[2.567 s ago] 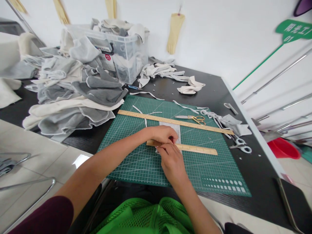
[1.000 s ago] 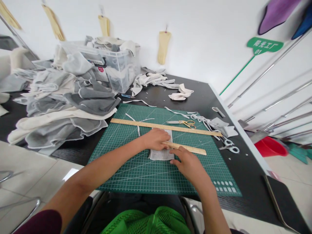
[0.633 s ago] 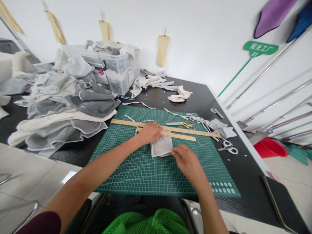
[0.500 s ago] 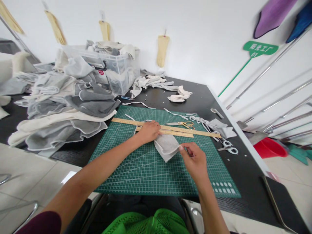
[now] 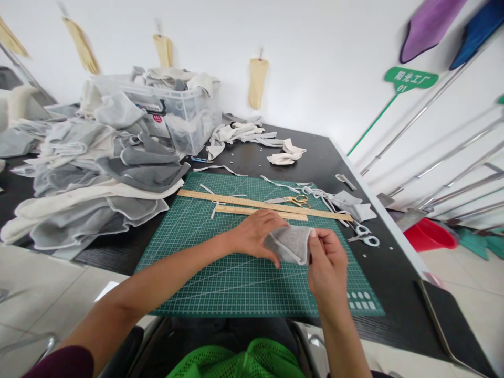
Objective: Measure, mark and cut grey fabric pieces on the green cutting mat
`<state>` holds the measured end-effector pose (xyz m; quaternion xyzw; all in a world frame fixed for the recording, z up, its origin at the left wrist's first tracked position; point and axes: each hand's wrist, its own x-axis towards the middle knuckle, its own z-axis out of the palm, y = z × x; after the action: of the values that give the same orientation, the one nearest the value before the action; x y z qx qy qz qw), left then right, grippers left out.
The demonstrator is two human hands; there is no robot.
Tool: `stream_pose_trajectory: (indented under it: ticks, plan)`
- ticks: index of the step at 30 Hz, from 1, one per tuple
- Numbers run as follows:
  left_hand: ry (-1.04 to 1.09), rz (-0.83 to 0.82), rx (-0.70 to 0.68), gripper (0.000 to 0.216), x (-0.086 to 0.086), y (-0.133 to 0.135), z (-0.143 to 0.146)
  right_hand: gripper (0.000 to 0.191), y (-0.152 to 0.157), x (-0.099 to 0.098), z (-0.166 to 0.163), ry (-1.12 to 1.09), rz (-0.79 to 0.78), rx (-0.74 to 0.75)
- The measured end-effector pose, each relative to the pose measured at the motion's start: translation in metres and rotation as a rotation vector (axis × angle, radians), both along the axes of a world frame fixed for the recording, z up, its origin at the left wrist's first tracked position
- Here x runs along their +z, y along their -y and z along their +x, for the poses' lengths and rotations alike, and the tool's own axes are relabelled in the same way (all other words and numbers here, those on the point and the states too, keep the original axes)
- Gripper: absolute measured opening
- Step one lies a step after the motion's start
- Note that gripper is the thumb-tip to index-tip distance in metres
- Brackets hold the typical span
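A small piece of grey cloth [image 5: 290,244] is held up off the green cutting mat [image 5: 220,286]. My right hand [image 5: 327,257] pinches its right edge between thumb and fingers. At its left end is my left hand [image 5: 260,235], thumb and fingers spread apart on either side of the cloth; whether they touch it is hard to tell. Beyond my hands, a long wooden ruler [image 5: 244,201] and a shorter wooden ruler [image 5: 236,210] lie across the mat. Gold-handled scissors [image 5: 299,200] rest behind the long ruler.
Piled cloths [image 5: 98,173] and a full clear plastic box [image 5: 192,118] stand at the left. White-handled scissors [image 5: 364,236] and fabric scraps [image 5: 350,203] lie at the right. A dark flat device [image 5: 449,320] sits by the right table edge, a red bucket [image 5: 431,234] beyond it.
My left hand has come off the rulers and moved right to the cloth. The cloth has come away from the rulers, lifted rightward in my right hand.
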<state>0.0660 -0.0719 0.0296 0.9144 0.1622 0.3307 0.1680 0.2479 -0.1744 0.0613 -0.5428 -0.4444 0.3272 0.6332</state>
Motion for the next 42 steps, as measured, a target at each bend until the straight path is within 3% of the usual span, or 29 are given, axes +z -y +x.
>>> stream_pose_trajectory:
  ticks: [3, 6, 8, 12, 15, 18, 20, 22, 25, 27, 30, 32, 34, 36, 38, 42]
  plan:
    - [0.004, -0.074, 0.049, 0.028, 0.000, 0.011, 0.008, 0.030, -0.001, -0.002, -0.002, 0.137, -0.011, -0.034]
    - [0.169, -0.240, 0.152, 0.023, 0.001, 0.011, 0.008, 0.041, -0.005, -0.005, 0.000, 0.364, -0.096, -0.073]
    - [0.334, -0.351, 0.236, 0.020, 0.002, 0.004, 0.005, 0.043, -0.008, -0.010, 0.002, 0.557, -0.221, 0.039]
    - [0.564, -0.500, 0.432, 0.024, 0.003, -0.018, -0.003, 0.013, -0.013, -0.019, 0.007, 0.804, -0.349, 0.278]
    - [0.652, -0.489, 0.431, 0.032, 0.010, -0.033, -0.014, 0.012, -0.012, -0.019, 0.012, 0.876, -0.177, 0.064]
    - [0.705, -0.455, 0.263, 0.043, 0.027, -0.040, -0.031, 0.021, -0.006, -0.010, 0.022, 0.980, 0.080, -0.276]
    - [0.591, -0.570, 0.080, 0.048, 0.039, -0.041, -0.044, 0.028, -0.002, -0.002, 0.031, 1.113, 0.168, -0.246]
    - [0.231, -0.820, -0.167, 0.045, 0.047, -0.039, -0.056, 0.035, 0.002, 0.004, 0.040, 1.237, 0.097, 0.038]
    - [-0.410, -1.051, -0.455, 0.034, 0.047, -0.035, -0.066, 0.034, 0.011, 0.006, 0.048, 1.216, -0.253, 0.470]
    - [-0.629, -1.084, -0.495, 0.035, 0.042, -0.033, -0.065, 0.020, 0.018, 0.005, 0.048, 1.141, -0.477, 0.600]
    - [-0.629, -1.056, -0.426, 0.036, 0.038, -0.031, -0.060, 0.024, 0.025, 0.008, 0.039, 1.101, -0.590, 0.645]
    - [-0.565, -0.973, -0.334, 0.038, 0.035, -0.030, -0.054, 0.027, 0.025, 0.013, 0.029, 1.114, -0.537, 0.604]
    - [-0.512, -0.794, -0.150, 0.043, 0.030, -0.027, -0.048, 0.023, 0.020, 0.013, 0.018, 1.140, -0.452, 0.547]
    - [-0.496, -0.562, 0.084, 0.045, 0.022, -0.025, -0.042, 0.020, 0.012, 0.008, 0.007, 1.187, -0.369, 0.503]
    - [-0.540, -0.408, 0.227, 0.048, 0.014, -0.025, -0.039, 0.022, 0.004, -0.003, 0.002, 1.256, -0.330, 0.488]
    - [-0.599, -0.340, 0.302, 0.041, 0.005, -0.032, -0.044, 0.029, -0.008, -0.024, 0.005, 1.371, -0.327, 0.383]
